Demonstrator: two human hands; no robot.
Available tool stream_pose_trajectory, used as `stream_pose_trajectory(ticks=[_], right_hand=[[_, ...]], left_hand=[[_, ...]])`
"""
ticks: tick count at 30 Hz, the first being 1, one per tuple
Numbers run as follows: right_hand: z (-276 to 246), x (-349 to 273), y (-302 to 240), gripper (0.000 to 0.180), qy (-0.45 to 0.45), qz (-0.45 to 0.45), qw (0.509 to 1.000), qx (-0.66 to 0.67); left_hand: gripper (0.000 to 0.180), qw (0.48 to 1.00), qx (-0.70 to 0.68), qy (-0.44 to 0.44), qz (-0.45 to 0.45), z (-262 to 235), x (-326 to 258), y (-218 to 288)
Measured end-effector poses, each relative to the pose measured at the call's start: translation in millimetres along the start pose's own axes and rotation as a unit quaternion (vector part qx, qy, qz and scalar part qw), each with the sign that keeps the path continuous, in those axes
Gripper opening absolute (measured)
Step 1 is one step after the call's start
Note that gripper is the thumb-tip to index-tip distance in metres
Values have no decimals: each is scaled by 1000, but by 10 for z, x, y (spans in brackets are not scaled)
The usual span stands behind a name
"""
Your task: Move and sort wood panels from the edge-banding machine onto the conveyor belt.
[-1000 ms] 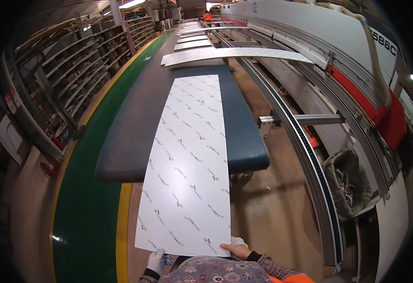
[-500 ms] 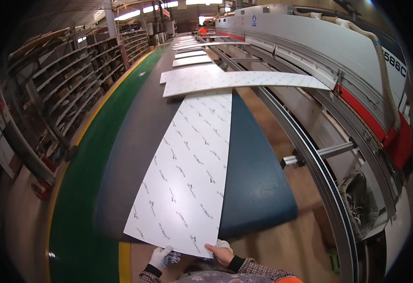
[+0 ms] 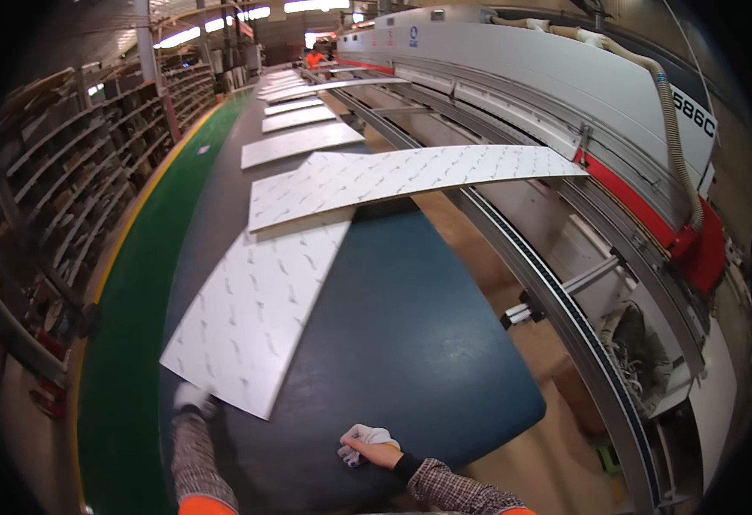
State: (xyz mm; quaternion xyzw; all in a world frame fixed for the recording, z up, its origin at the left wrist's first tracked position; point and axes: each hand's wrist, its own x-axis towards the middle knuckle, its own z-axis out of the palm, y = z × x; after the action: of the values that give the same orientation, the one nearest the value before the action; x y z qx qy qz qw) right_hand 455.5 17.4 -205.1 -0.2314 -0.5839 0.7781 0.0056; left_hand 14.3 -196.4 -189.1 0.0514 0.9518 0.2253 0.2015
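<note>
A long white laminated panel (image 3: 251, 309) with small dark print lies slanted on the dark belt table (image 3: 393, 326). Its far end runs under a second white panel (image 3: 410, 176), which reaches rightward across the rail to the machine. My left hand (image 3: 194, 402), in a white glove and smeared by motion, is at the near edge of the lower panel by its left corner; its fingers cannot be made out. Apart from the panel, my right hand (image 3: 367, 446) hovers over the near part of the table, fingers curled in with nothing visible in them. Its white glove leaves the thumb bare.
More white panels (image 3: 303, 142) lie in a row farther along the table. A long white machine (image 3: 522, 77) with a red section and metal rails (image 3: 547, 318) runs along the right. Shelves (image 3: 67, 180) stand left beyond a green walkway (image 3: 127, 343). A person in orange (image 3: 314, 60) is far off.
The lower panel has moved forward and left, further under the crossing panel. My right hand has let go of its near edge. My left hand has moved left and forward with the panel's edge.
</note>
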Motion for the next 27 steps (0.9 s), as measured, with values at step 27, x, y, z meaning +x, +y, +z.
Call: stream_pose_trajectory(ticks=[27], right_hand=[[-708, -5511, 2265, 21, 481, -158, 797, 329]], left_hand=[[16, 729, -286, -584, 212, 4030, -5960, 1444]])
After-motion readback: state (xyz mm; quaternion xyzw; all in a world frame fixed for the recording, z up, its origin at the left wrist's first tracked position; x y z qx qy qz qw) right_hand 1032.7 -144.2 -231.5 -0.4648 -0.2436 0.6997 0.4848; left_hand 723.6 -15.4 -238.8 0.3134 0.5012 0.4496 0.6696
